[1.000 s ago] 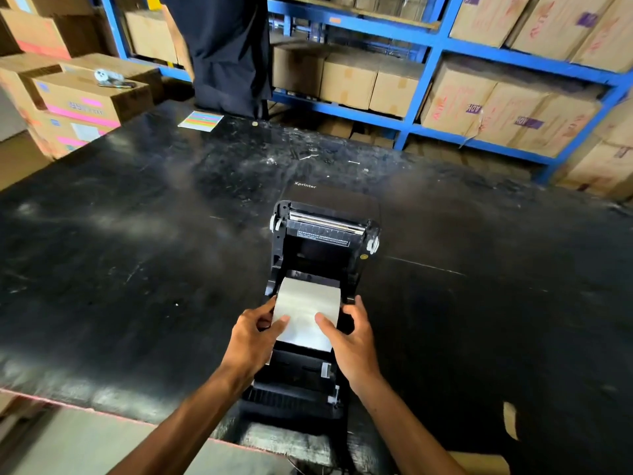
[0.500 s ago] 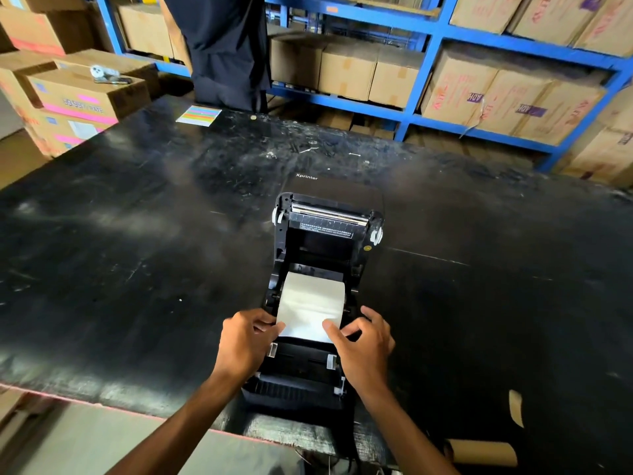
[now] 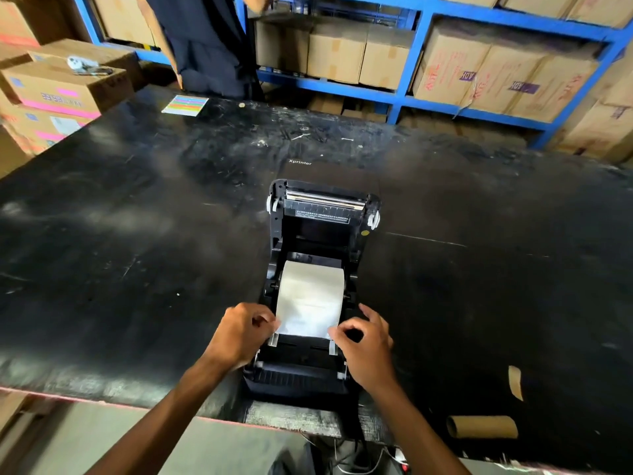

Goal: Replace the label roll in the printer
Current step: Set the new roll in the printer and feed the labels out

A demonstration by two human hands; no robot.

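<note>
- Printer (image 3: 322, 303) sits at the near edge of the black table (image 3: 137, 234), lid thrown back, and the label roll (image 3: 310, 289) is seated in its open bay.
- Paper comes forward off the roll toward the front slot, loose end lying between the two small pale guides (image 3: 273, 339).
- Left hand (image 3: 239, 332) pinches the left corner of that paper, thumb and forefinger closed on it, other fingers curled under.
- Right hand (image 3: 364, 344) does likewise at the right corner, fingertips nipped on the edge, thumb spread wide.
- Feeding looks to be the step in hand: roll in, leading edge being set.
- Next move, I'd judge: draw the paper straight and flat under both guides, out over the front, then drop the lid.
- Bare cardboard core (image 3: 481, 426) lies well apart at the table's near right edge, presumably the spent one.
</note>
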